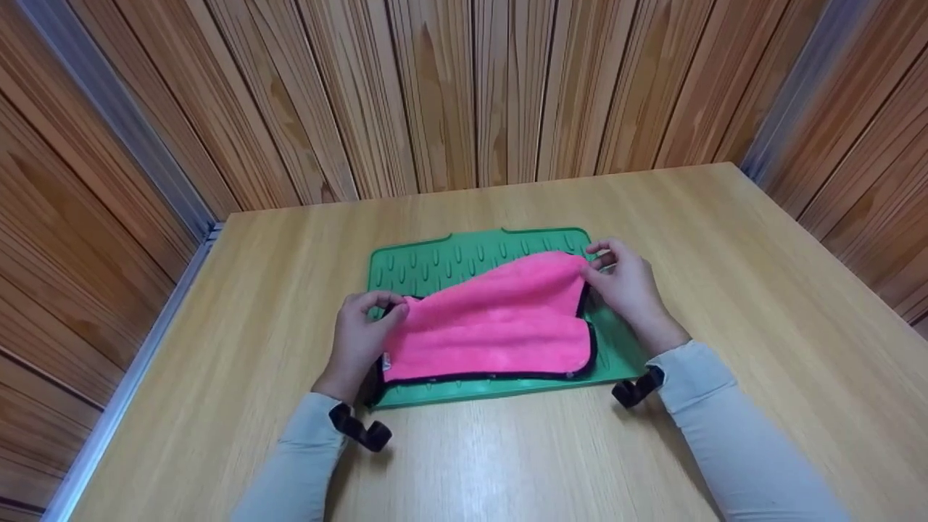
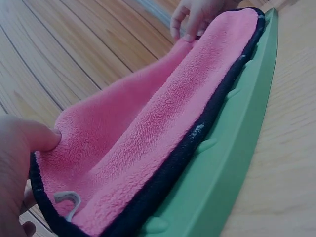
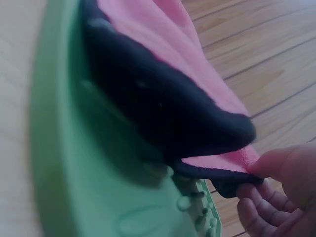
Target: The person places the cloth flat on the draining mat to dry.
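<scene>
A pink plush cloth [image 1: 493, 326] with a dark edge band lies over a green ridged mat [image 1: 417, 268], its far side raised between both hands. My left hand [image 1: 362, 330] pinches the cloth's left edge between thumb and fingers. At the upper right corner, my right hand [image 1: 627, 283] pinches the cloth, thumb on the pink face. In the left wrist view a small pale tag [image 2: 69, 201] sticks out near the left hand's corner. The right wrist view shows the dark edge band [image 3: 168, 98] folded in a loop above the mat [image 3: 113, 187].
The mat sits on a light wooden table [image 1: 239, 304]. Wood-panelled walls [image 1: 435, 94] stand behind and at both sides, with grey metal posts at the corners. A black strap piece [image 1: 359, 428] is on the left wrist, another [image 1: 638, 388] on the right.
</scene>
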The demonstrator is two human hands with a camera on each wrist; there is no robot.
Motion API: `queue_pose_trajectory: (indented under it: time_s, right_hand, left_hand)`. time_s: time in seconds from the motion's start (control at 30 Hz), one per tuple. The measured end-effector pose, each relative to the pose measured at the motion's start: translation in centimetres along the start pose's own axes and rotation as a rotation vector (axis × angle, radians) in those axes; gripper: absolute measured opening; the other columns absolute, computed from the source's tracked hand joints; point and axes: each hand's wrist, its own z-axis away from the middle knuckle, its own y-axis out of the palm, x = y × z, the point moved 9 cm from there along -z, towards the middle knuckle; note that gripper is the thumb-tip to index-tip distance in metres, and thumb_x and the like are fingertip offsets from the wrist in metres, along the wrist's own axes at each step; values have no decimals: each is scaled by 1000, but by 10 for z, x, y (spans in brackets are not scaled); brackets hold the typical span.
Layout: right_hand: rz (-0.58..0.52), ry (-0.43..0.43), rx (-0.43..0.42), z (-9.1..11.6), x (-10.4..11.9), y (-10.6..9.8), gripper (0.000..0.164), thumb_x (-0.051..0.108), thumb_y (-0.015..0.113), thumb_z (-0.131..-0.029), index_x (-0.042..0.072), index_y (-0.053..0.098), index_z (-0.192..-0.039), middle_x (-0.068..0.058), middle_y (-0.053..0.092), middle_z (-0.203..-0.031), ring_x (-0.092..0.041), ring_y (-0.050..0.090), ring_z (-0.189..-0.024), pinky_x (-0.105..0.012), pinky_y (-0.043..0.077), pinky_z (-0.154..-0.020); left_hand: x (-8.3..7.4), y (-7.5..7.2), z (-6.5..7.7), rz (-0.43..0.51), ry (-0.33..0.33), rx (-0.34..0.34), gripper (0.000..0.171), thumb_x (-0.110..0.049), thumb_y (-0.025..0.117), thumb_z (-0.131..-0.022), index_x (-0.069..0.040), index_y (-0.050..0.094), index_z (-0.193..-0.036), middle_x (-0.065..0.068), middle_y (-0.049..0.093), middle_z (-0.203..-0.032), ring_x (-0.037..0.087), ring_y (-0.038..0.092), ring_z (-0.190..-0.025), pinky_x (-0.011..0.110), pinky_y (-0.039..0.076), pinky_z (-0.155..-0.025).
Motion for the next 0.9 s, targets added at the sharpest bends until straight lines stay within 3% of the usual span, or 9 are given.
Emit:
queue_pose_trajectory:
  time_s: [0.2,0.37,0.43,0.47,0.53,0.63,0.77,0.9]
  right_hand:
    - [-43,-23,-95,-10,5,-4,35,15,71,-109,-1,63,-139,-14,69,-118,-16,63,-95,-17,52,-71]
    - [-29,-20,-89,-14,4,1,33,18,72,-110,1,64,-138,-15,69,-121,-18,62,-100,-16,52,-74]
    - [-31,-20,-81,-14,2,3,34,18,73,-110,1,65,-138,-15,69,-121,-18,63,-101,-16,52,-75]
    - [-33,-20,-80,-14,2,3,33,18,73,-110,1,65,-138,-15,69,-121,-18,63,-100,-16,53,-75]
    - [-36,-21,-79,-15,0,4,33,17,72,-110,1,65,-138,-15,69,-121,-17,63,-99,-16,53,-75]
    - [-42,-9,-60,-15,-2,8,34,17,72,-110,2,64,-139,-16,68,-125,-17,63,-99,-15,53,-75]
    - [-61,33,21,-16,-9,16,41,20,71,-111,4,58,-146,-20,64,-137,-18,63,-99,-18,55,-75]
    - [-24,67,107,-15,-14,22,51,25,70,-112,7,51,-156,-24,64,-143,-22,64,-103,-23,55,-81]
  left_hand:
    - [-3,3,0,-40,50,-5,8,-12,79,-105,-7,82,-111,12,68,-115,24,54,-115,31,49,-93]
    - [-4,9,-2,-63,78,38,10,-11,77,-106,-8,80,-115,9,68,-104,18,56,-86,24,46,-70]
    - [-4,10,-2,-83,76,56,13,-12,76,-107,-10,80,-119,8,66,-101,16,50,-72,23,42,-61]
    - [-3,11,-2,-100,69,63,16,-14,75,-108,-11,80,-122,8,65,-102,15,48,-73,24,41,-62]
    - [-3,13,-3,-137,62,74,21,-17,73,-109,-12,80,-128,9,65,-103,17,48,-76,28,42,-68]
    - [-1,16,-4,-192,41,88,29,-22,69,-111,-17,80,-137,9,69,-109,24,51,-100,40,43,-91]
    - [3,22,-8,-224,13,115,36,-25,62,-111,-24,78,-144,10,70,-111,32,49,-124,57,31,-118]
    - [6,26,-10,-212,-20,138,39,-24,59,-110,-25,79,-143,15,73,-126,36,49,-135,62,23,-130]
